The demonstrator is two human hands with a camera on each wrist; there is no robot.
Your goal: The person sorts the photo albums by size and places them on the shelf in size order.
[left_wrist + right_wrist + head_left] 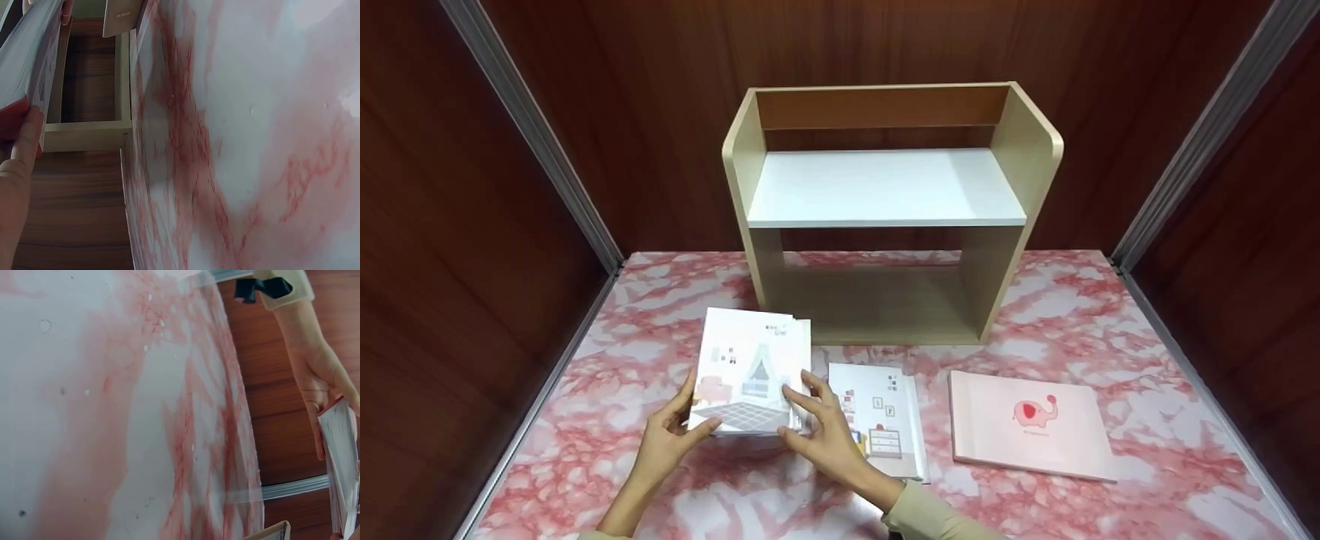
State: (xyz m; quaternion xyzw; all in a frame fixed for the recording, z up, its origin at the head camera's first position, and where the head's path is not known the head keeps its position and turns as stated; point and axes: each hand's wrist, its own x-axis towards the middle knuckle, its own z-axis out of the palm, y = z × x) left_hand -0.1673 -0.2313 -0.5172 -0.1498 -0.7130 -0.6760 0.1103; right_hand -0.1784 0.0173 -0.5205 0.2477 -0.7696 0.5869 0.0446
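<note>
A white book (750, 367) with a drawing of a canopy and tiled floor on its cover is held up in front of the shelf's left side, another white book's edge showing behind it. My left hand (667, 435) grips its lower left side, thumb on the front cover. At the right edge, my right hand (829, 431) pinches with the thumb near the lower corner and fingers on the cover. In the right wrist view, the page block (342, 444) faces the camera, with the left hand (320, 374) around it. The left wrist view also shows the pages (31, 53).
Beside the right hand, white books (885, 420) with a dresser drawing lie on the pink marbled table (1035, 510). Farther right lies a pink book (1031, 427) with an elephant. A two-level wooden shelf (885, 187) stands at the back, between dark wood walls (1222, 225).
</note>
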